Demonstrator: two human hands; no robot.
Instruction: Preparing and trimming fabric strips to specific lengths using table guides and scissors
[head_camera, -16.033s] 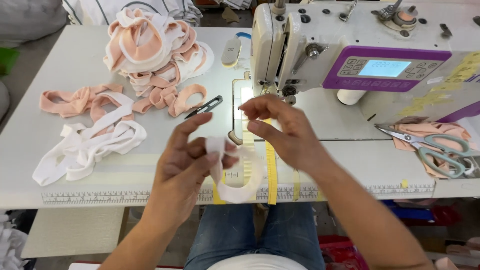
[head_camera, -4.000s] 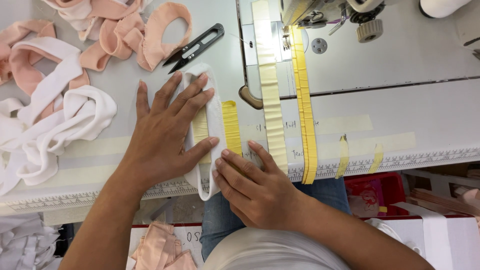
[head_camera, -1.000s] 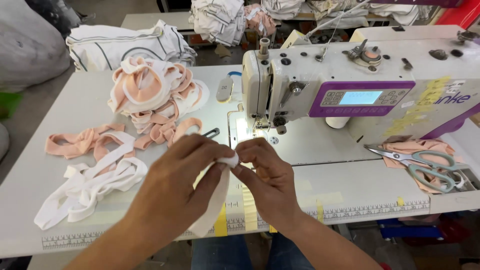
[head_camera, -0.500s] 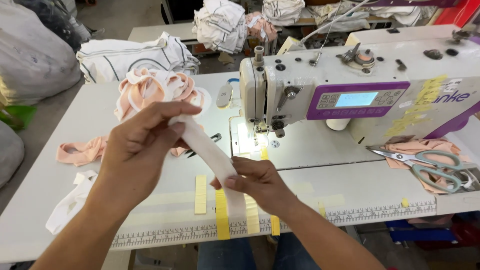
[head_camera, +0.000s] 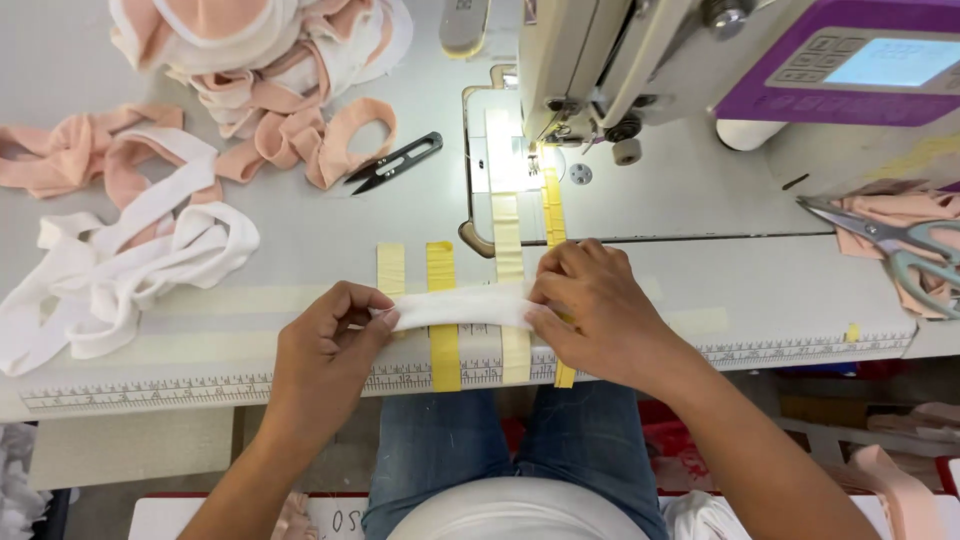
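pale grey sewing table (head_camera: 300, 250) runs under my hands, with strips of yellow tape (head_camera: 441, 300) stuck across its near edge and a printed ruler along the rim. half a second ago my left hand held the white elastic band (head_camera: 462, 305) lifted up in the air, slanting down to my right; now it lies lowered and flat over the tape marks, so i judge i am checking its length against them. its long axis runs straight from my left hand (head_camera: 325, 345) to my right hand (head_camera: 598, 310), parallel to the table edge, one end pointing into each palm. both hands are pinching it, thumb against fingertips, pulling it taut between them. beyond my left fingers lie black thread snips (head_camera: 395, 163); out past my right, scissors (head_camera: 890, 245).
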